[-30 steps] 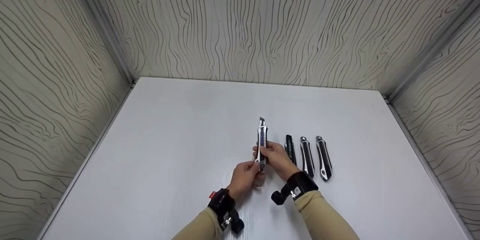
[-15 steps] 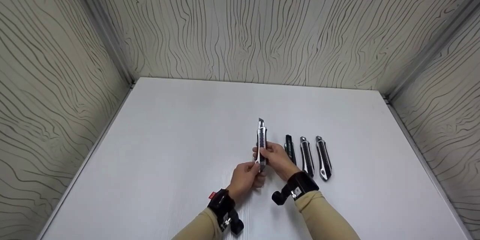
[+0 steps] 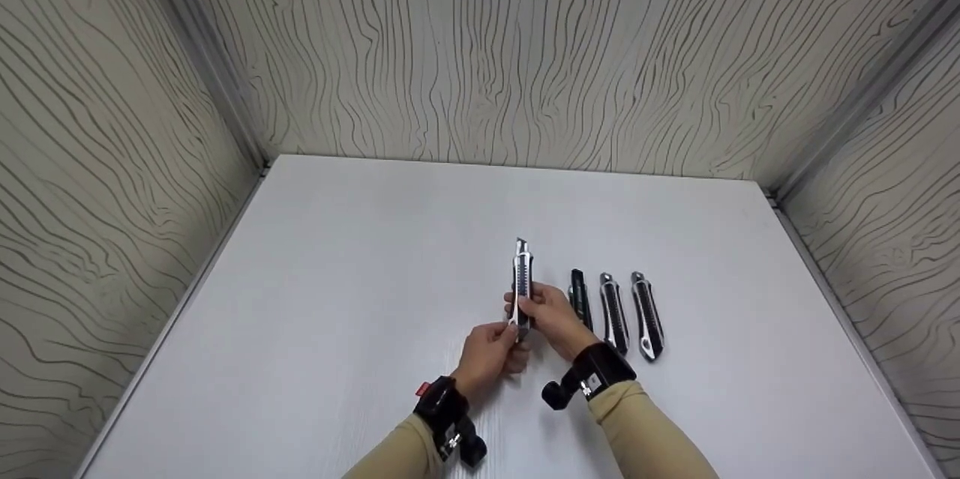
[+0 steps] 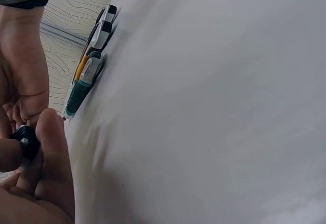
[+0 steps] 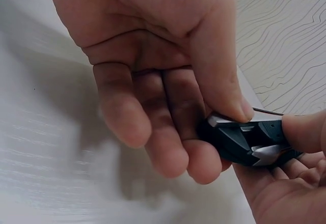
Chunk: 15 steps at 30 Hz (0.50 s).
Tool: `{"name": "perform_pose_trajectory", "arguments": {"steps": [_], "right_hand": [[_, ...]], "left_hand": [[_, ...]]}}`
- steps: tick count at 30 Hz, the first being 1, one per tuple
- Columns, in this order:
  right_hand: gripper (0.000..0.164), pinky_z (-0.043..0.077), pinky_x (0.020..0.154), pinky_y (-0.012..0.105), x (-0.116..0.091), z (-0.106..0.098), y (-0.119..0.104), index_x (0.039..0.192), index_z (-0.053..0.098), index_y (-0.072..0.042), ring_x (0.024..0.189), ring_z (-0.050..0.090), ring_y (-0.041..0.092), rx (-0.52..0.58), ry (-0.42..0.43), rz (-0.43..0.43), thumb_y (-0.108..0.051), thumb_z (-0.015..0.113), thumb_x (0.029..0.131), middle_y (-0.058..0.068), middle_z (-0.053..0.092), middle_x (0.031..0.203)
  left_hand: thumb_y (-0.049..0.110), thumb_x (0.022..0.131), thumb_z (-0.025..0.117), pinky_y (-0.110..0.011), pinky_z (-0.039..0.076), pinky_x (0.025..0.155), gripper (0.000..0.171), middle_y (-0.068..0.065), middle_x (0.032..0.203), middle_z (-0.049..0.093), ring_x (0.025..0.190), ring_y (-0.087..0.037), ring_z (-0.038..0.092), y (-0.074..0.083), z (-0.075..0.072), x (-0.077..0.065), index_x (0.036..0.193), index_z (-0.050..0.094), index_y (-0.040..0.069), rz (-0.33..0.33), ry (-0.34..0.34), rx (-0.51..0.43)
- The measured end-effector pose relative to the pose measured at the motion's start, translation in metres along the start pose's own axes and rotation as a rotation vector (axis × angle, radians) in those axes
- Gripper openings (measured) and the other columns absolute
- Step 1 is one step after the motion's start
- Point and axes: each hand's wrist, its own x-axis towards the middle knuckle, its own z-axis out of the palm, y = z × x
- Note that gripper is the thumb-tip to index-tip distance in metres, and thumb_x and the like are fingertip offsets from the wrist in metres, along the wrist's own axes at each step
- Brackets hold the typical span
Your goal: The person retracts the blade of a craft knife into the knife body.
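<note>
A silver-and-black utility knife [image 3: 523, 276] points away from me in the head view, with a short length of blade [image 3: 521, 245] showing at its far end. My right hand [image 3: 553, 314] grips the middle of its handle, thumb on top. At the tail end, my left hand [image 3: 487, 353] pinches the knife between thumb and fingers. The right wrist view shows the left thumb and fingertips [image 5: 204, 158] on the dark tail, with part of my right hand [image 5: 290, 188] further along. In the left wrist view most of the knife is hidden by the hands.
On the white table [image 3: 337, 276], right of my hands, lie a dark cutter [image 3: 578, 295] and two silver-and-black utility knives [image 3: 614, 314] [image 3: 648, 314], roughly side by side. The right hand partly covers the dark cutter. Patterned walls [image 3: 480, 52] border the table.
The held knife's blade tip sits slightly lower and a touch further left in the head view. Both hands keep almost the same place and hold. The knives on the table have not moved.
</note>
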Motion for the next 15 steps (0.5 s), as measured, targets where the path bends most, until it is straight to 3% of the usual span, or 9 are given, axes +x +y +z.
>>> {"name": "perform_pose_trajectory", "arguments": {"steps": [15], "right_hand": [[0.04,0.053,0.094,0.032,-0.001,-0.0008,-0.0003,0.136,0.041,0.013,0.101,0.065,0.017,-0.019,-0.02,-0.006,0.002,0.046,0.097,0.031,0.055,0.131]], "left_hand": [[0.014,0.102,0.047,-0.024,0.053,0.054,0.033,-0.003,0.072,0.063,0.058,-0.011,0.059,-0.0032,-0.001,0.0024,0.102,0.061,-0.016,0.006,0.001,0.025]]}}
